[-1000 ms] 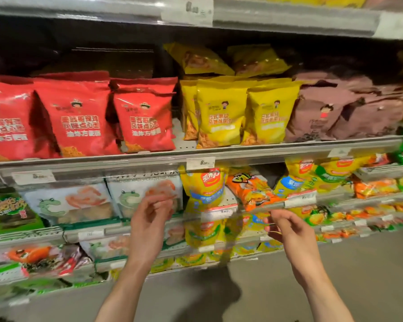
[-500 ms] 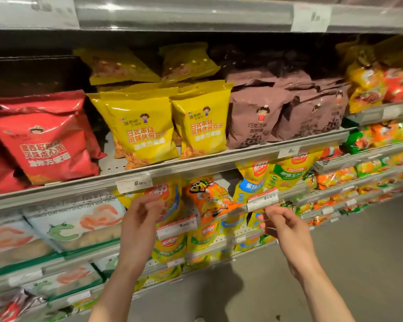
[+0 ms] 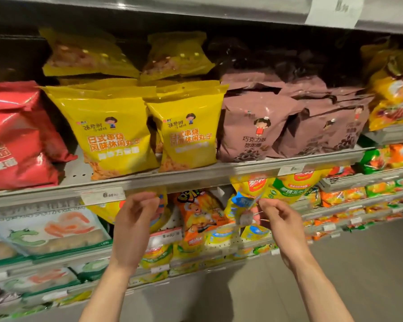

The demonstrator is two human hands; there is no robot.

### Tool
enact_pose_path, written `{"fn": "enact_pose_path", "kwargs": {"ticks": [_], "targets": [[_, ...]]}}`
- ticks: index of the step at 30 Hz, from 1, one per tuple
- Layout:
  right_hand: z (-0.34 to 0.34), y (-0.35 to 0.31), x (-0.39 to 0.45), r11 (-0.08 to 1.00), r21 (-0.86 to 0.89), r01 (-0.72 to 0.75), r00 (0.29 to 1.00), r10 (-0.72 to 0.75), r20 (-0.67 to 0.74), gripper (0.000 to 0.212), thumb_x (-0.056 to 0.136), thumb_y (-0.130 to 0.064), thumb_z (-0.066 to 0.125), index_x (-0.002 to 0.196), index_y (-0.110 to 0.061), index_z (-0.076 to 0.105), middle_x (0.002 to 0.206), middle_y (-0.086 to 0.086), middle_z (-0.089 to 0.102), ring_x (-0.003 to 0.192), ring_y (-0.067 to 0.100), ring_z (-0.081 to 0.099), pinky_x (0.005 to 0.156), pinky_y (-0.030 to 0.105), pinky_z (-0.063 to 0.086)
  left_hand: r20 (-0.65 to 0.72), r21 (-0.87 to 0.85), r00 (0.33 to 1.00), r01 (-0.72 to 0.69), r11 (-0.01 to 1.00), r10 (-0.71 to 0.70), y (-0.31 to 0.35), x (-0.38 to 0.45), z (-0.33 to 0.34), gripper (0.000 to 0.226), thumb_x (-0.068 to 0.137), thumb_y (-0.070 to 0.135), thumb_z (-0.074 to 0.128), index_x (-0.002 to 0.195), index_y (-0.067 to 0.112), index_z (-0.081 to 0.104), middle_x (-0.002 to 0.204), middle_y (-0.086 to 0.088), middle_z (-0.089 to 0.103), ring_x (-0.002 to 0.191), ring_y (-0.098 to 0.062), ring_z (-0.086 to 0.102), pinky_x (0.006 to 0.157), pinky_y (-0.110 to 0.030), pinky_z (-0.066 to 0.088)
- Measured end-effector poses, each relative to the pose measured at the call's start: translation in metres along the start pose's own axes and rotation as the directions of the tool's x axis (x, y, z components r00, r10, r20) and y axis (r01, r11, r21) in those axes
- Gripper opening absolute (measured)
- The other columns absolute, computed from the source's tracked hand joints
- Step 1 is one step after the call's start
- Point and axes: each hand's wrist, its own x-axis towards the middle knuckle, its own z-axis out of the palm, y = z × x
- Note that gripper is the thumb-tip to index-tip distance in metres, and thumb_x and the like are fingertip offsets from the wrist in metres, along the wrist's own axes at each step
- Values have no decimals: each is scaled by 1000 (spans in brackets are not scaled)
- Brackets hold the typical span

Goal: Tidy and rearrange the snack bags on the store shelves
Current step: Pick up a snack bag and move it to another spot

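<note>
hands (image 3: 205,219) below shelf edge (image 3: 196,180)

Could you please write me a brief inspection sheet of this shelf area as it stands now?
Surface: grey shelf with price tags along its edge.
Job's things: yellow bags, brown bags and red bags stand in rows; orange bag on the tier below.
Clutter: two yellow bags lie flat on top of the row.
Grips: left hand curled at a yellow bag below; right hand pinches a blue-yellow bag.
Cables: nothing seen.
Surroundings: grey floor.
</note>
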Motion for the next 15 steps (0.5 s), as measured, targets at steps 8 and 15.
{"fn": "enact_pose_path", "kwargs": {"ticks": [8, 15], "targets": [[-34, 16, 62, 999, -11, -41, 991, 42, 128, 16, 101, -4, 57, 95, 1, 70, 70, 1, 74, 63, 17, 67, 61, 27, 53, -148, 46, 989, -1, 999, 8, -13, -17, 50, 6, 97, 8, 65, 101, 11, 69, 78, 17, 73, 74, -3, 68, 81, -27, 55], [-119, 24, 103, 998, -57, -16, 985, 26, 173, 18, 101, -7, 58, 93, -10, 73, 76, 2, 76, 67, 13, 68, 73, 32, 58, -210, 12, 975, 79, 997, -74, -31, -52, 142, 12, 98, 4, 61, 97, 13, 70, 89, 8, 74, 86, -16, 66, 87, -33, 55]]}}
